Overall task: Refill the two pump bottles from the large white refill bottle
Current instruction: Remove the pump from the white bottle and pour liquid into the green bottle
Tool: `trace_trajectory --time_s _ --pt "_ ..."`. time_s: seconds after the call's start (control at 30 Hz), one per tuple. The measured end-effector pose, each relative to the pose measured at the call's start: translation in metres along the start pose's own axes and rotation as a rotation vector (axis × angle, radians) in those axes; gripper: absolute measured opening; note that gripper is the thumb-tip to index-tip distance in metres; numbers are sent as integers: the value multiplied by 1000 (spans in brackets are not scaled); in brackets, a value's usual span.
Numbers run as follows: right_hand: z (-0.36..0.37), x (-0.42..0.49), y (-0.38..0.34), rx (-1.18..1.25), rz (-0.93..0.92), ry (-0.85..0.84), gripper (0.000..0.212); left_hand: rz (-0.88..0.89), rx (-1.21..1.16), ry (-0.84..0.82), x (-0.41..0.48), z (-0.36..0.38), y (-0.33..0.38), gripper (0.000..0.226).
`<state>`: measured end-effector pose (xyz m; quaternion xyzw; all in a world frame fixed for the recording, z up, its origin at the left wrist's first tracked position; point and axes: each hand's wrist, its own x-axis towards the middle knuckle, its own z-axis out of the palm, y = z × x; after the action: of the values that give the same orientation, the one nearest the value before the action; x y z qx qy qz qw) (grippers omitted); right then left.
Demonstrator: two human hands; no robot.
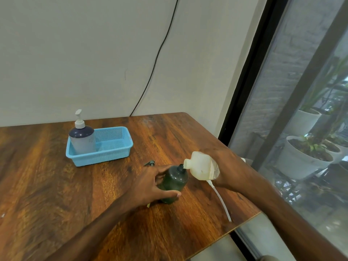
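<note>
**Asker:** Two hands are at work, aren't they? What is each doing?

**Describer:** Yes. The left hand (150,185) is wrapped around a dark green bottle (174,182) standing on the wooden table (56,185), thumb toward the viewer and fingers curled behind it. The right hand (224,168) is clamped on the large white refill bottle (202,166), tipped sideways from three o'clock so its spout meets the green bottle's open neck.

**Asker:** How should this pour go?

**Describer:** I'd judge it wants a slow tilt with spout and narrow neck kept touching, and the left hand holding the green bottle upright. Its dark wall hides the level, so pausing to check would guard against overflow.

**Asker:** What lies around them?

**Describer:** At five o'clock, a white pump tube (220,200) lies on the table. At eleven o'clock, just beside the left hand, sits a small dark pump part (150,163). Farther that way, a blue basket (113,146) holds the second pump bottle (82,137), pump still fitted.
</note>
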<state>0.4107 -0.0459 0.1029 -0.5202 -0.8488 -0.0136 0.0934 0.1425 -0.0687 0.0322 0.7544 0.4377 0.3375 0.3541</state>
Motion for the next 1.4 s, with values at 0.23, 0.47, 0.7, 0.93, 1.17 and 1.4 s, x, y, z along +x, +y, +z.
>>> trace_trajectory --time_s 0.23,0.47,0.7,0.93,1.17,1.4 --pt "3 1 2 -6 4 -1 81 1 7 0 2 0 -3 79" --pt "3 1 2 -8 13 1 79 22 2 4 3 1 -5 74" --pt "2 1 1 -18 4 11 77 22 15 -1 4 1 -9 77" --pt "1 1 0 -6 -3 10 80 16 11 -3 5 2 -12 80" --pt "0 -1 -1 -1 0 14 77 18 20 -2 6 2 -12 78" --pt "-3 -1 -2 -9 -5 6 81 18 16 4 6 2 -14 82"
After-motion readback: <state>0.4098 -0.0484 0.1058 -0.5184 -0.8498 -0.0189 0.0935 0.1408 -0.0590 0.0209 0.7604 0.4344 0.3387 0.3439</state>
